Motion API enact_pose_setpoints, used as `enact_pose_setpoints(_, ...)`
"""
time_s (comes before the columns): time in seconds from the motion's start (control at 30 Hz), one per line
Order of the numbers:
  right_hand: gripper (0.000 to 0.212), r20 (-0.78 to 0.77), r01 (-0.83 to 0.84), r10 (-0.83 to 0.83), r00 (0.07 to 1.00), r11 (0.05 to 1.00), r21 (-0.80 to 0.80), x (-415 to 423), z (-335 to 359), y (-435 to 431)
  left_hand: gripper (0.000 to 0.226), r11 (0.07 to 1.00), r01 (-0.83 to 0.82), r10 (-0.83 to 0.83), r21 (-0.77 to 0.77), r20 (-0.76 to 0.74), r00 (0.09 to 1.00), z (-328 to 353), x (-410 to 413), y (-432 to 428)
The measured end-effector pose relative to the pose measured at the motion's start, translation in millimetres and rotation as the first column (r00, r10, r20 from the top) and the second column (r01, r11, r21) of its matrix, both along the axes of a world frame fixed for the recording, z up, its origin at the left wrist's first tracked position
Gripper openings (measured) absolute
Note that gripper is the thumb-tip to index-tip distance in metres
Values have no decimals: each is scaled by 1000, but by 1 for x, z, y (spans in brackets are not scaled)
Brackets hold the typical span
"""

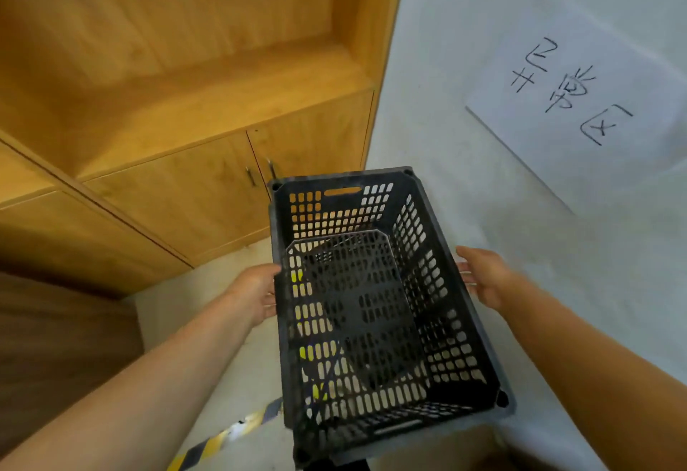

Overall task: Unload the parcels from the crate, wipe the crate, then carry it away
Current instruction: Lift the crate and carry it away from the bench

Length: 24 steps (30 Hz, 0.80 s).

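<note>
L grip (260, 294) flat on the left long wall of the black vented crate (371, 307), palm pressed in, fingers hidden behind the rim. R grip (483, 277) same on the right long wall, fingers spread along the outside just under the rim. So I'm squeezing it between both palms, not hooked into the handle slots. Those slots sit on the short ends, one at the far end (342, 192) and one at the near end.

Crate is off the ground, held in front of me at about waist level, far end tipped a bit up and to the left. Inside: no parcels, bare perforated base. Can't judge whether it's wiped clean from here, some scuffing on the near rim.

Surroundings: wood cabinet (208, 188) w/ two doors front-left, white wall w/ a handwritten paper sign (572, 99) to the right, pale floor (238, 370) below, yellow/black hazard tape (223, 433) running under the crate's near-left corner.

My read: unload done, wipe prob done, now in the carry-away step. Next needs steady inward pressure on both sides, since a palm clamp on smooth plastic could slip, keep it level, then pick a drop spot. Floor by the cabinet/wall corner looks likely, not sure.
</note>
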State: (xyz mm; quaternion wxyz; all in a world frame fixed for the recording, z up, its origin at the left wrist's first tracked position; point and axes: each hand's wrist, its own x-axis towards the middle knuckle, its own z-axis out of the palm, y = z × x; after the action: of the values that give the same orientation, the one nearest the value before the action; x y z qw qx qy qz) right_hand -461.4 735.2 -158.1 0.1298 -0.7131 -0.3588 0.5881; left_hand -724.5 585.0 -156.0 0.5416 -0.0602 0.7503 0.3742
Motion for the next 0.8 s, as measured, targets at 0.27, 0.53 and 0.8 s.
enact_pose_setpoints(0.27,23,81,-64,60,995,997,40,-4,-78,82,22,996,-20,29,-92,103,994,-88,3,57)
enact_pose_setpoints(0.53,32,128,-64,62,990,998,15,1,-149,135,18,992,-3,27,-124,193,981,-154,14,85)
enact_pose_setpoints(0.8,37,141,-44,45,989,999,-12,5,-177,146,19,986,-1,41,-166,238,970,-184,25,87)
